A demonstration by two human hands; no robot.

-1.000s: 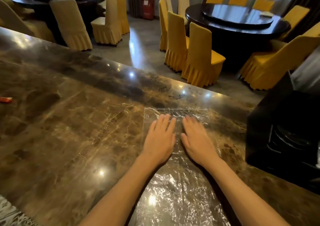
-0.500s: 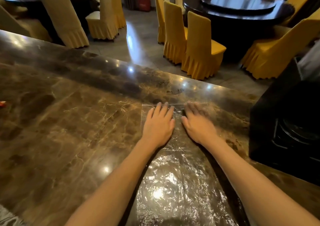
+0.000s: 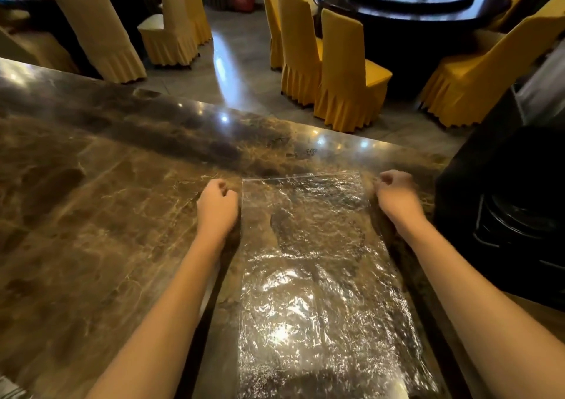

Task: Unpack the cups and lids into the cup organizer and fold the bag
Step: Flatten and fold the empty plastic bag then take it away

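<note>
Two curled hand grips [image 3: 217,203] [image 3: 396,195] flanking flat bag [image 3: 315,264]

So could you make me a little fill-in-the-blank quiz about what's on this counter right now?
1. The clear plastic bag lies ___ on the marble counter.
2. The left hand and right hand sit at the bag's two ___ corners.
3. The chairs behind the counter wear ___ covers.

Missing words: flat; far; yellow
</note>
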